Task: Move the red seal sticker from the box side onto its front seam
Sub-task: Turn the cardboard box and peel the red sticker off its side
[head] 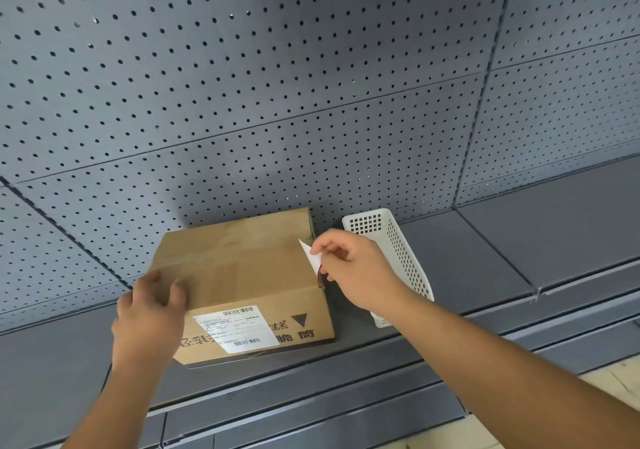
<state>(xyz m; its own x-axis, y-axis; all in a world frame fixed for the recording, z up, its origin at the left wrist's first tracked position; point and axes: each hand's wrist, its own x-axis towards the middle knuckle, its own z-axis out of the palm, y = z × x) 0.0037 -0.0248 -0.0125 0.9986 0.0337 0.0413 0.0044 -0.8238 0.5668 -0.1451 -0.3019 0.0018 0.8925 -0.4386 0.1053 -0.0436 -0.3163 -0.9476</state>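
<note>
My right hand (353, 268) pinches the sticker (311, 256), its red end seemingly stuck below my fingertips; I'd peel slowly while my left hand's (149, 313) curled fingers clamp the box (242, 268).

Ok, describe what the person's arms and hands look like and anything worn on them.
Both are bare: the left hand and right hand show no gloves, watch or bracelet, and no sleeve shows on either arm up to the frame's edge.

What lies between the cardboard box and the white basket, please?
Only the right hand, pinching the sticker at the box side, above grey shelf; head view shows it.
</note>
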